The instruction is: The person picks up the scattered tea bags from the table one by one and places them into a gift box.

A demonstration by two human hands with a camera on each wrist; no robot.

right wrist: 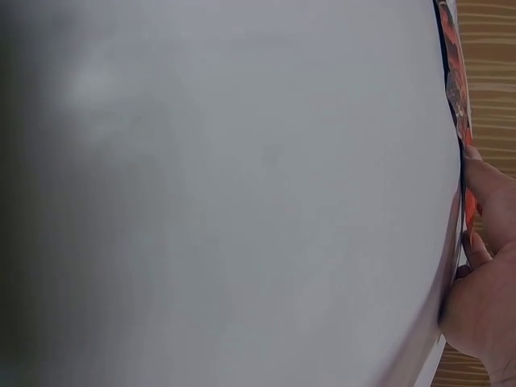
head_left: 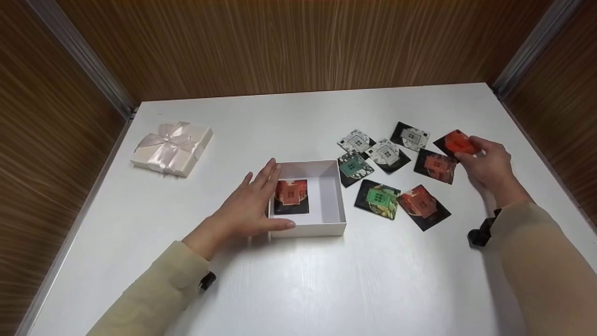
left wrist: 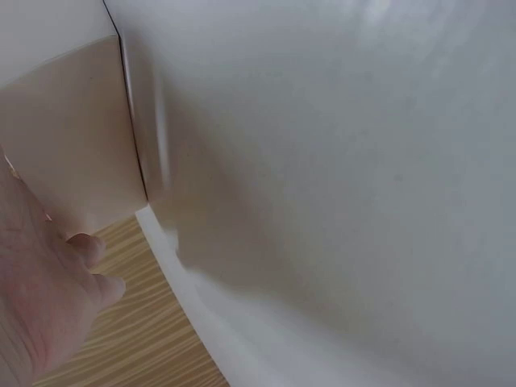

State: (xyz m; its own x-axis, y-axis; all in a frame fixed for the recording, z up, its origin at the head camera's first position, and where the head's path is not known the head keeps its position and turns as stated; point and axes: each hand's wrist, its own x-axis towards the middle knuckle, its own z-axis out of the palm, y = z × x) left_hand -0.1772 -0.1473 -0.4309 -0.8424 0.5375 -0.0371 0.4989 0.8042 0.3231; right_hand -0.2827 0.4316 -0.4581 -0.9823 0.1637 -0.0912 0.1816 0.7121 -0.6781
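An open white box (head_left: 339, 196) stands at the middle of the table, with one red-and-black square packet (head_left: 291, 197) lying flat in its left part. My left hand (head_left: 249, 205) rests against the box's left side, fingers straight along the wall and thumb over the front rim. In the left wrist view, the same hand (left wrist: 48, 282) touches the box's outer wall (left wrist: 72, 137). Far to the right, my right hand (head_left: 489, 161) pinches the right edge of a bright red packet (head_left: 459, 141) between thumb and fingers. The right wrist view shows that hand (right wrist: 492, 266) low at the tabletop.
Several flat packets lie between box and right hand: green ones (head_left: 378, 198), white-and-black ones (head_left: 388, 155) and red ones (head_left: 423, 205), some overlapping. A cream gift box (head_left: 172, 149) with a satin bow sits at the back left. Wood-grain panels (head_left: 298, 46) enclose the white table (head_left: 289, 280).
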